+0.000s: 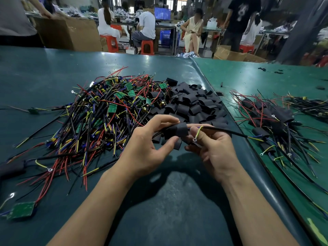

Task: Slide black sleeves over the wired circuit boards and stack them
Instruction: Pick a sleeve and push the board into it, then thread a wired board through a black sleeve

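As both hands (179, 144) grip — 1 sleeve (175, 131).

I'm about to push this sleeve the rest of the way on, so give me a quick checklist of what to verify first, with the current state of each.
1. Left hand pinches the black sleeve: ok.
2. Right hand holds the black cable leaving the sleeve: ok.
3. Yellow ring-end wire is out of the sleeve, lying over the right hand's fingers: ok.
4. Board fully covered inside the sleeve: cannot tell, none of it shows.
5. Spare sleeves lie close behind the hands: ok.
6. Finished pile on the right has room beside it on the green mat: ok.
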`<move>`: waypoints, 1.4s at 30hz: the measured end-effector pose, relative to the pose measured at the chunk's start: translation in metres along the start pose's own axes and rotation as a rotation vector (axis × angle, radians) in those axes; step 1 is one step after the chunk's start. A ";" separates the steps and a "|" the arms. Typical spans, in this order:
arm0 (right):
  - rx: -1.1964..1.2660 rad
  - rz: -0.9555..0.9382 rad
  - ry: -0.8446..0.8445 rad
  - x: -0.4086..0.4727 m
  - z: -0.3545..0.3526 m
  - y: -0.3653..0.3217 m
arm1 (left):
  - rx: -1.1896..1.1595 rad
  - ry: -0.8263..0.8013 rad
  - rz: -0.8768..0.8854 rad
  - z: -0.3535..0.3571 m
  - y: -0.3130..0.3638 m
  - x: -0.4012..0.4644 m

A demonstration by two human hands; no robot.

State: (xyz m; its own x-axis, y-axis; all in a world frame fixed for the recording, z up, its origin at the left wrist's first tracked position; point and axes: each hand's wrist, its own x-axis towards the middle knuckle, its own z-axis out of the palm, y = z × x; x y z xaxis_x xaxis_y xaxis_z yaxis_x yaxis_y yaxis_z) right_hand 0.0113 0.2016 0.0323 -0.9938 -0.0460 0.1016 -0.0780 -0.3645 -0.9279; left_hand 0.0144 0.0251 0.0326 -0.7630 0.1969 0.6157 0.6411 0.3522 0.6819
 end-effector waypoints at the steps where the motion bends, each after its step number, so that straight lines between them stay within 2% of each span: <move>1: 0.022 0.028 -0.038 -0.001 -0.001 -0.002 | 0.000 0.008 -0.001 -0.001 0.000 0.000; 7: 0.028 0.042 -0.083 0.001 -0.002 0.001 | 0.090 -0.052 0.038 -0.001 0.001 0.000; 11: -0.135 0.147 -0.102 -0.002 0.000 0.002 | 0.161 -0.113 0.096 0.001 0.000 0.000; 13: -0.117 0.101 0.016 -0.001 0.001 0.001 | 0.250 -0.041 0.174 0.001 0.001 0.001; 15: -0.013 0.000 0.249 0.006 -0.005 -0.005 | 0.311 0.101 0.217 -0.001 0.001 0.002; 18: 0.334 -0.112 0.597 0.014 -0.035 -0.022 | 0.349 0.247 0.207 -0.002 0.000 0.002; 20: 0.559 -0.118 0.680 0.016 -0.056 -0.029 | 0.379 0.265 0.176 -0.004 -0.002 0.002; 23: 0.584 -0.021 0.639 0.017 -0.063 -0.023 | 0.507 0.255 0.042 -0.006 -0.006 0.002; 27: 0.439 0.049 0.595 0.020 -0.050 -0.012 | 0.810 0.283 -0.334 -0.014 -0.016 0.000; 30: 0.323 0.065 0.565 0.021 -0.046 -0.009 | 0.906 0.316 -0.551 -0.026 -0.023 0.001; 32: 0.235 0.075 0.530 0.020 -0.043 -0.006 | 0.916 0.330 -0.563 -0.030 -0.026 0.001; 38: 0.106 0.087 0.451 0.019 -0.035 -0.004 | 0.738 0.442 -0.638 -0.045 -0.034 0.003; 42: 0.044 0.082 0.404 0.018 -0.031 -0.004 | 0.715 0.536 -0.522 -0.049 -0.035 0.003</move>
State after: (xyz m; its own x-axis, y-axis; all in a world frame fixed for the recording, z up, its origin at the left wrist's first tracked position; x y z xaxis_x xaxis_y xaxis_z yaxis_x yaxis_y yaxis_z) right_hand -0.0086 0.2312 0.0268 -0.9486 0.2890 -0.1294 -0.0024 -0.4151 -0.9098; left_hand -0.0060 -0.0312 0.0303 -0.6826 -0.5079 0.5255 -0.0913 0.7727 0.6282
